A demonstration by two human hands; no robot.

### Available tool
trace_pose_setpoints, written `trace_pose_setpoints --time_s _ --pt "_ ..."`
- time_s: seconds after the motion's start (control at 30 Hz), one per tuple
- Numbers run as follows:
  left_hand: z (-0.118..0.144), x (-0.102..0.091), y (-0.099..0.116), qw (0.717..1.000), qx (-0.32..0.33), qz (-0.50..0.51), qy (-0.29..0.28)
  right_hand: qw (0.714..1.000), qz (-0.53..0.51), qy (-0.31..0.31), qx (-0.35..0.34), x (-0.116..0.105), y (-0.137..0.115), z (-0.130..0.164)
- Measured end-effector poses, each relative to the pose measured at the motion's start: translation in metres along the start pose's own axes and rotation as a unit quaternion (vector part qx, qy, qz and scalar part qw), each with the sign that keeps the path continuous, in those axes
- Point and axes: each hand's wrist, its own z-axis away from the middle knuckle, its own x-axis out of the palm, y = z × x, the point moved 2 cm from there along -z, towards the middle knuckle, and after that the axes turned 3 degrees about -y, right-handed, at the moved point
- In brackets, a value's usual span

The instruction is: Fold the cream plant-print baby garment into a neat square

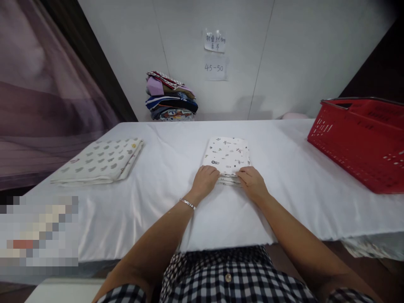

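A small folded white cloth [227,154] with dark printed motifs lies in the middle of the white-covered table [164,185]. My left hand [204,180] grips its near left corner, fingers curled over the edge. My right hand [251,182] grips the near right corner the same way. A thin bracelet sits on my left wrist. Both hands rest on the table at the cloth's near edge.
A larger folded white cloth [99,161] with grey shapes lies at the table's left. A red plastic basket [360,141] stands at the right. A stack of folded coloured fabrics [170,97] sits against the back wall, under two paper notes [215,52].
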Motion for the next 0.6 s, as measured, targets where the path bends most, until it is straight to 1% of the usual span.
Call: trace_pose_setpoints --time_s 0.17,0.43,0.6 --pt "0.0025 0.0037 0.0011 0.999 0.023 -0.028 -0.006 0.998 0.026 -0.053 -0.013 0.0072 0.0016 0.0025" --pt "0.0058 0.0023 0.0055 0.999 0.025 -0.033 -0.003 0.997 0.009 -0.074 -0.010 0.0068 0.0032 0.0033" --pt "0.0085 -0.0019 0.0067 1.000 0.018 -0.013 -0.015 0.997 0.000 -0.080 -0.014 0.0071 0.0031 0.0036"
